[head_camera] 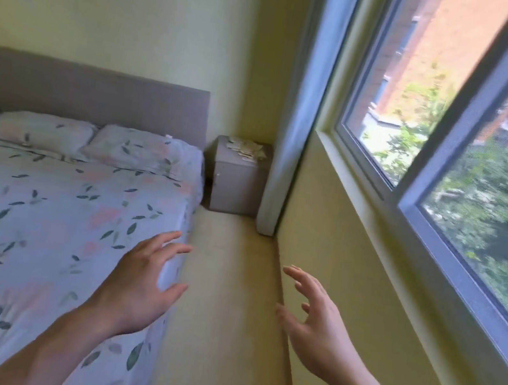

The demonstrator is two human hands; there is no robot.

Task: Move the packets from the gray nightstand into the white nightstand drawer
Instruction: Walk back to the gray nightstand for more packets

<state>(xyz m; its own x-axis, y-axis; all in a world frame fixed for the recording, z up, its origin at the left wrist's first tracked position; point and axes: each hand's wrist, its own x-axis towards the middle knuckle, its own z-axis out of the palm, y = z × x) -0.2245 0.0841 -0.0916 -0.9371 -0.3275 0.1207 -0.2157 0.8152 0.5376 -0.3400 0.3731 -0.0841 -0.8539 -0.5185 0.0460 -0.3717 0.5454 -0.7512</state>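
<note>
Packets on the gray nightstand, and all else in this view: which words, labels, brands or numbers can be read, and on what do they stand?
None can be read.
The packets on the gray nightstand: too small and blurred to show any print.
The bedding: only a leaf and flower pattern, no words.
The building outside the window: no sign visible.

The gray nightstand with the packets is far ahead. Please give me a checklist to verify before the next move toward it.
1. Pale packets lie piled on top of the gray box-shaped nightstand: ok.
2. Left hand empty, spread: ok.
3. Right hand empty, spread: ok.
4. Beige floor aisle between the floral-sheeted bed and the yellow wall: free, ok.
5. Hands within reach of the packets: not ok.
6. White nightstand drawer: not in view, cannot tell.
</note>
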